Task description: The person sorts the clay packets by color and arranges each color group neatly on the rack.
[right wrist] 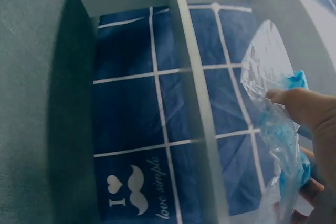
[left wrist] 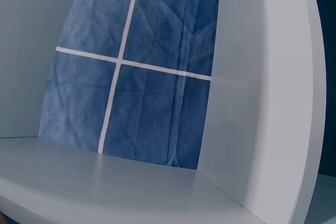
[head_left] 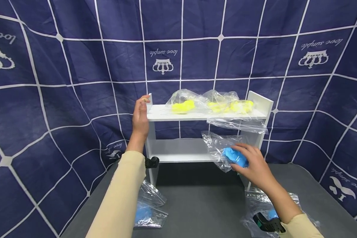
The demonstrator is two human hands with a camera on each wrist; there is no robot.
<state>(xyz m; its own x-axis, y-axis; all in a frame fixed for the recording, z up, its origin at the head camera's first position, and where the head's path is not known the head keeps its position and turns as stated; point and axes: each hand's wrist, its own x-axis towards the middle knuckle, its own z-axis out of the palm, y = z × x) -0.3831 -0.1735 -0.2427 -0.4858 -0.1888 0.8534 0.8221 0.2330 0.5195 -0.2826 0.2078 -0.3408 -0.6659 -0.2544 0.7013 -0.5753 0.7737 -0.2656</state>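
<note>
My right hand (head_left: 253, 165) pinches a clear bag with a blue item (head_left: 235, 156) inside, in front of the white shelf's lower opening at its right side. In the right wrist view, the thumb and fingers of that hand (right wrist: 315, 114) hold the crinkled bag (right wrist: 268, 61) beside the lower board (right wrist: 197, 87). Up at the shelf's top left corner, my left hand (head_left: 140, 115) rests against the side panel with its fingers pointing up. The left wrist view shows only the shelf's inside (left wrist: 105, 182), not the hand.
Several clear bags with yellow items (head_left: 182, 106) lie on the top board (head_left: 163, 116), one hanging over its front edge. On the dark table (head_left: 196, 211), bags with blue items lie at left (head_left: 143, 211) and right (head_left: 272, 214). A blue patterned cloth (head_left: 196, 59) hangs behind.
</note>
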